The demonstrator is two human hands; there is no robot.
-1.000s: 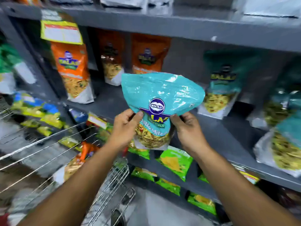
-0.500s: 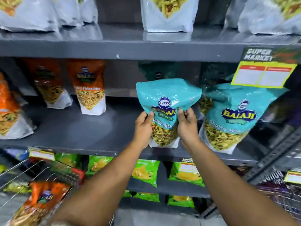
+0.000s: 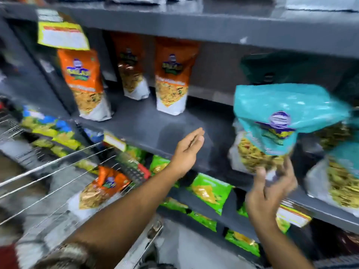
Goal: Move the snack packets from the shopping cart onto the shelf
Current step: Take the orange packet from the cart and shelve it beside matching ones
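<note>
Hands are showing nearest, both forearms reaching up from the bottom edge. Left hand (image 3: 187, 150) is hanging empty, fingers straight and together, palm turned right, touching nothing. Right hand (image 3: 270, 193) is blurring, fingers spread loosely under the teal packet (image 3: 287, 121); whether the fingertips are touching its base cannot be told. That packet is standing on the grey shelf (image 3: 155, 129), just above the right hand and well right of the left hand. Below and left of the left hand, the wire cart (image 3: 48, 171) is holding an orange packet (image 3: 103, 187). Beneath both hands, green packets (image 3: 209, 191) are lying on a lower shelf. Beyond the left hand, three orange bags (image 3: 171, 78) are standing upright at the back. Right of the right hand, more teal bags (image 3: 338, 183) are standing.
</note>
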